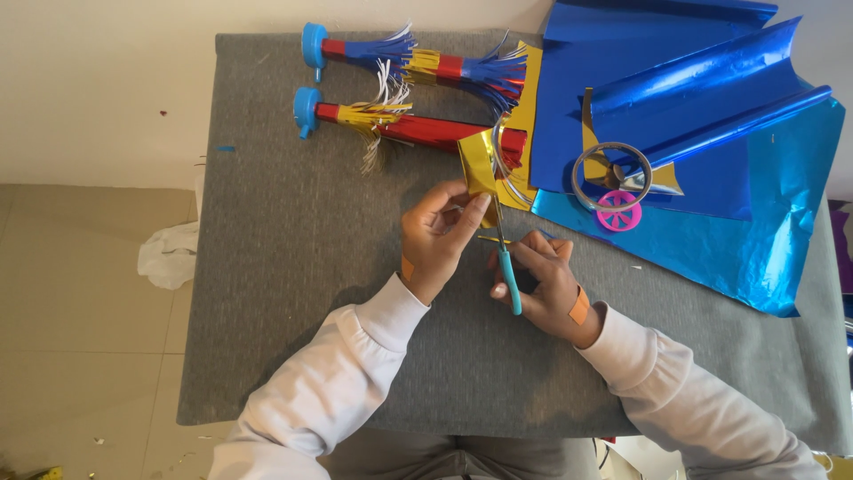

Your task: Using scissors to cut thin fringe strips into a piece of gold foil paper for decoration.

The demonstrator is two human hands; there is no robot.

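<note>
My left hand (435,236) pinches a folded piece of gold foil (480,169) at the middle of the grey table (284,267). My right hand (546,284) grips teal-handled scissors (510,280), whose blades point up into the gold foil's lower edge. Both wrists carry an orange band. My sleeves are white.
Two party horns (400,124) with blue mouthpieces and red, gold and blue fringes lie at the table's far edge. Blue foil sheets and rolls (702,133) cover the right side, with a tape ring (611,176) and a pink wheel (618,212) on them. Crumpled white paper (169,255) lies on the floor at left.
</note>
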